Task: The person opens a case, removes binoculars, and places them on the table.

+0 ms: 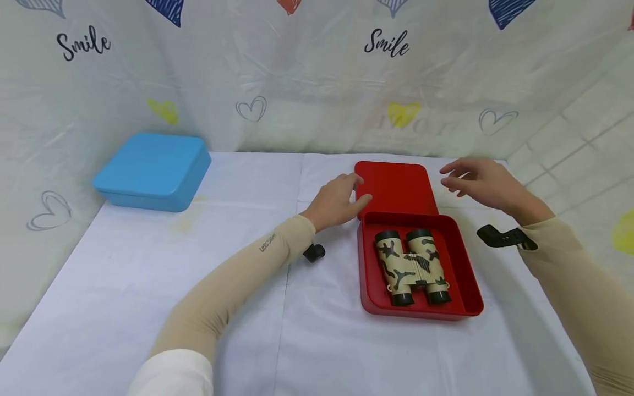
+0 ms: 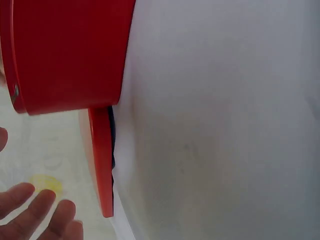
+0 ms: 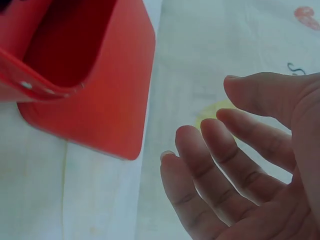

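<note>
A red box (image 1: 370,275) stands on the table with its hinged lid (image 1: 396,187) folded back flat behind it. Inside lie camouflage-patterned binoculars (image 1: 412,267) with black ends. My left hand (image 1: 337,202) is at the left side of the lid, thumb and fingers spread apart and nothing between them. To the right of the lid, my right hand (image 1: 480,181) hovers with loosely bent fingers, holding nothing. In the right wrist view its fingers (image 3: 215,170) are apart from the red lid (image 3: 110,120). The left wrist view shows the box's outer wall (image 2: 70,55) beside the left fingertips (image 2: 45,200).
A closed blue box (image 1: 151,170) sits at the table's far left. White cloth (image 1: 238,330) covers the table, and a printed sheet (image 1: 317,71) hangs behind it. Black wrist camera mounts (image 1: 505,237) stick out from the sleeves.
</note>
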`<state>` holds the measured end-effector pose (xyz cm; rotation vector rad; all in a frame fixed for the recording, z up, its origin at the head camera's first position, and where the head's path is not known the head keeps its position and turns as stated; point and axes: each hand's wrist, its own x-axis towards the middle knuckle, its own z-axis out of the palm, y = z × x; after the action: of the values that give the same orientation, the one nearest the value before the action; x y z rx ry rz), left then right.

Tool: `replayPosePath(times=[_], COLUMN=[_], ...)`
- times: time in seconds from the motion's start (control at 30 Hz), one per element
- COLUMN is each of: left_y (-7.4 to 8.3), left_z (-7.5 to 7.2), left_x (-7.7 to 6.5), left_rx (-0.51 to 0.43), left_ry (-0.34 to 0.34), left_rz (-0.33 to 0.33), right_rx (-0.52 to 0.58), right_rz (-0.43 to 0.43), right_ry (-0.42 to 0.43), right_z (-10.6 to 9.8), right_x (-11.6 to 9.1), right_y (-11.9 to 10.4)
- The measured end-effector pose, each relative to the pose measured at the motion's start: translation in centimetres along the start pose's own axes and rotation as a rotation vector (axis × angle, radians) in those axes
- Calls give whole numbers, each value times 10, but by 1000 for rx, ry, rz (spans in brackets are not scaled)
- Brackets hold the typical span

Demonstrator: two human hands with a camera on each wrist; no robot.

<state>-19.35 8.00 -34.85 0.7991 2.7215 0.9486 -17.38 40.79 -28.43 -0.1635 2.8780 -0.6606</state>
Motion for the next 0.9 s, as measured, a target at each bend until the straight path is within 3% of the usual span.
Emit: replayPosePath(times=[0.37, 0.6, 0.9], left_y=[8, 12, 18], left_z=[9, 15, 24], left_x=[-24, -40, -54], left_rx=[278, 334, 357], left_ry=[13, 14, 27], left_rz=[-36, -56, -62], right_rx=[-38, -42, -76], right_rz=[-35, -50, -150], right_ry=[60, 82, 197], right_z=[6, 11, 23], right_x=[-25, -36, -54], right_y=[-16, -21, -21])
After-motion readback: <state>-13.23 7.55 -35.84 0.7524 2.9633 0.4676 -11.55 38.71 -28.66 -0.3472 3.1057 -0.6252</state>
